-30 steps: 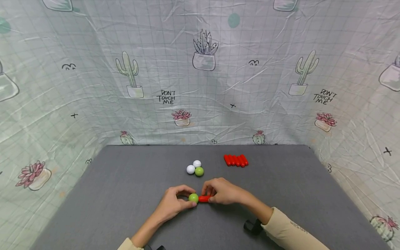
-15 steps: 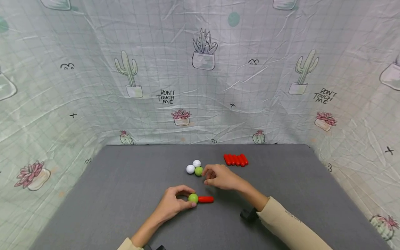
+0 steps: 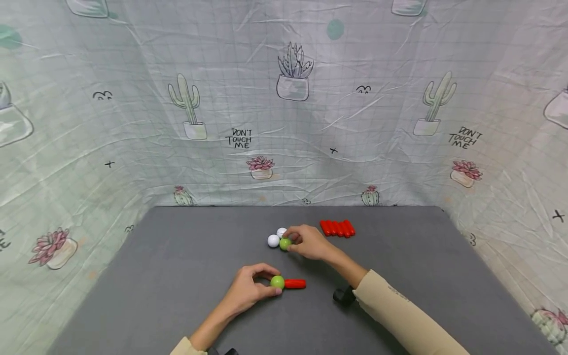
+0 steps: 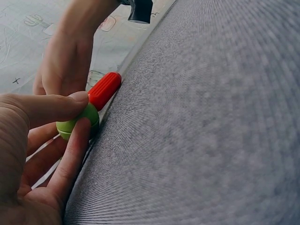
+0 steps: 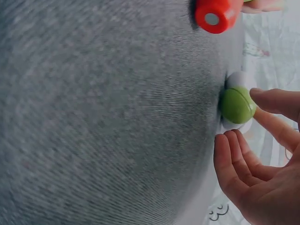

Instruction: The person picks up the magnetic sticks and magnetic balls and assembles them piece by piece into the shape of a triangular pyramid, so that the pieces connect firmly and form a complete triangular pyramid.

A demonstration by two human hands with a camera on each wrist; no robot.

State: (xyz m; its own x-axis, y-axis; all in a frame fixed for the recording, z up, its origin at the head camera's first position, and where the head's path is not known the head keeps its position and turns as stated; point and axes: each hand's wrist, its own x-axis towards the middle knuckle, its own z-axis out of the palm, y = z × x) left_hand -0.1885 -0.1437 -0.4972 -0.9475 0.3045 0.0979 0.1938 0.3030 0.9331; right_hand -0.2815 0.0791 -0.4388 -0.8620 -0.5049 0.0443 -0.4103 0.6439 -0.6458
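My left hand (image 3: 250, 286) pinches a green ball (image 3: 277, 282) between thumb and fingers on the table. A short red rod (image 3: 295, 283) lies end-on against that ball, pointing right. The left wrist view shows the rod's ribbed side (image 4: 105, 90), and the right wrist view shows a silvery disc in the rod's end (image 5: 212, 18). Farther back, my right hand (image 3: 308, 241) has its thumb and index finger at a second green ball (image 3: 285, 244), the other fingers loosely bent. Two white balls (image 3: 273, 240) sit beside it, one partly hidden by the right hand.
Several red rods (image 3: 338, 228) lie side by side at the back, right of the balls. The grey table (image 3: 199, 246) reaches back to a hanging cloth (image 3: 213, 98) printed with cacti, which also rises at both sides.
The right hand has let go of the red rod and moved back to the second green ball. My left hand keeps its hold on the first ball.
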